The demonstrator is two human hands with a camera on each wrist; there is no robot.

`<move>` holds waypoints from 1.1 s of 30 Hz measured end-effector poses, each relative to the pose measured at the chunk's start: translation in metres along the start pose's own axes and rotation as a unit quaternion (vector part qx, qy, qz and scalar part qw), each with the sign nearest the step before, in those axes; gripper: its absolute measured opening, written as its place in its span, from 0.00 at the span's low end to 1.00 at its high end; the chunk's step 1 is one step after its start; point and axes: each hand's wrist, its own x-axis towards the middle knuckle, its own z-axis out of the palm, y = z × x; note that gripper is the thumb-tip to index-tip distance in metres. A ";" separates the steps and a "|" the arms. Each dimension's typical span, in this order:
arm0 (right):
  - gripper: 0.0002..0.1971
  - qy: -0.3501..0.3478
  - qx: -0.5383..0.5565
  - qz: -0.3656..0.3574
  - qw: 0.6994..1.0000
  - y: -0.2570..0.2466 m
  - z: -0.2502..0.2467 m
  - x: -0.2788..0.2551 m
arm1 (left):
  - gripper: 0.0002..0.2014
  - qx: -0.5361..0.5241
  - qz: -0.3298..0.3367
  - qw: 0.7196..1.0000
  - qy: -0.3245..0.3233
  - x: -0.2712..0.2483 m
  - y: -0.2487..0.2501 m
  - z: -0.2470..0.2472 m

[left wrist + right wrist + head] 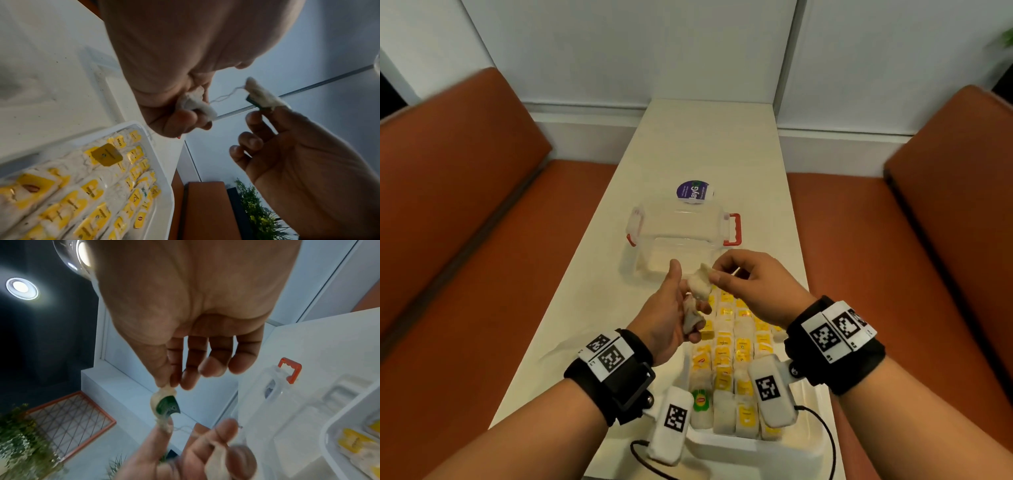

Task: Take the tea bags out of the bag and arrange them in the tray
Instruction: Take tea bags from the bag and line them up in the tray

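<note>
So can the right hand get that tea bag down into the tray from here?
Probably yes: the right hand pinches a tea bag above the tray, though its string looks tangled with the left hand's tea bag.

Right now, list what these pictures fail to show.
- Near end of the tray, head view: wrist cameras cover some tea bags.
- Print on the green tag, right wrist view: blurred.
- Left hand: how many tea bags it grips, fingers hide them.
- The source bag: not identifiable.
</note>
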 end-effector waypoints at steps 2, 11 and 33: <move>0.03 -0.004 0.024 -0.003 1.000 -0.004 -0.006 0.003 | 0.38 0.024 -0.009 1.000 0.017 0.000 0.001 -0.008; 0.04 -0.016 0.067 -0.009 0.998 -0.019 -0.021 0.012 | 0.28 0.106 0.062 0.990 0.070 -0.006 0.024 -0.035; 0.20 0.056 0.043 -0.056 0.996 -0.003 -0.012 -0.002 | 0.08 0.121 -0.006 0.992 0.028 -0.013 0.053 -0.004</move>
